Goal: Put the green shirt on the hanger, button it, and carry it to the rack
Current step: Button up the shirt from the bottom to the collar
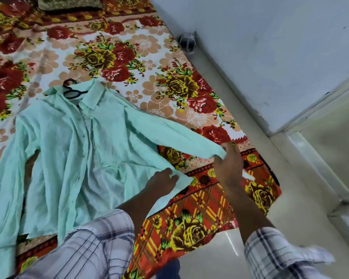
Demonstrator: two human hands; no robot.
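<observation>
Head view: right hand (228, 164) pinching the cuff of one green shirt (69, 150), left hand (162, 181) gripping its hem corner. Shirt front open, spread flat on one floral bedsheet (141, 57). One dark hanger (74, 91) inside the collar.

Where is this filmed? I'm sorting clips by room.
Probably a bedroom: a floral bedsheet covers a bed, a pillow lies at its far end, and a green shirt is spread on it beside a plain wall.
</observation>
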